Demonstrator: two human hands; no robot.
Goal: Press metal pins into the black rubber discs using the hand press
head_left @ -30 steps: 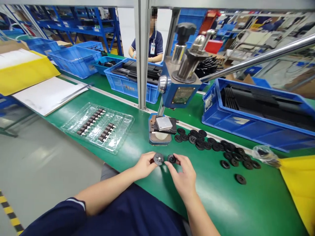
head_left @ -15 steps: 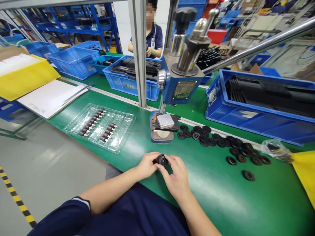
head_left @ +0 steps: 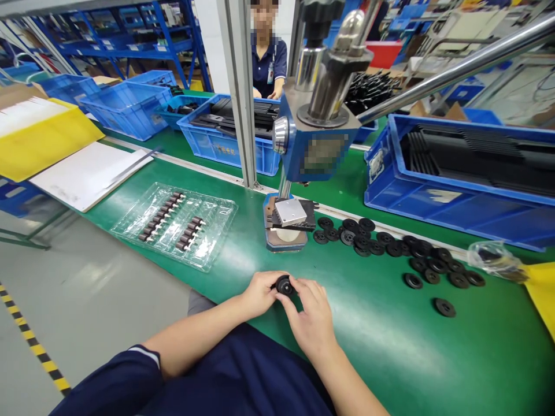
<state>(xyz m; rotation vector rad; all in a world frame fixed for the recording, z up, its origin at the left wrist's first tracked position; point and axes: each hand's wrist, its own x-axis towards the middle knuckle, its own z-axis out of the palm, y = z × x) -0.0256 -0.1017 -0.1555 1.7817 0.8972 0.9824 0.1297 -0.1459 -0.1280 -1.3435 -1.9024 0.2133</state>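
A small round black part (head_left: 285, 285), with a stepped face turned up toward me, is held over the near edge of the green bench. My left hand (head_left: 261, 293) grips it from the left, and my right hand (head_left: 309, 306) has thumb and fingers closed on its right side. Just beyond stands a blue hand press (head_left: 318, 151); a silver metal block (head_left: 290, 212) on a black plate rests on its base. Left of the press, a clear plastic tray (head_left: 217, 231) carries rows of small dark cylinders (head_left: 165, 214) with white ends. Several black discs (head_left: 362, 237) lie to the right.
Blue crates (head_left: 477, 208) of black panels line the back. A grey post (head_left: 243, 115) rises behind the press, whose long lever (head_left: 451, 69) reaches right. A white board (head_left: 87, 179) lies left, a plastic bag (head_left: 494, 260) right. Across the bench sits another person (head_left: 267, 60).
My view has shifted slightly. Both hands stay on the round black part, which appears tilted a little differently. The person across the bench has lowered their hands.
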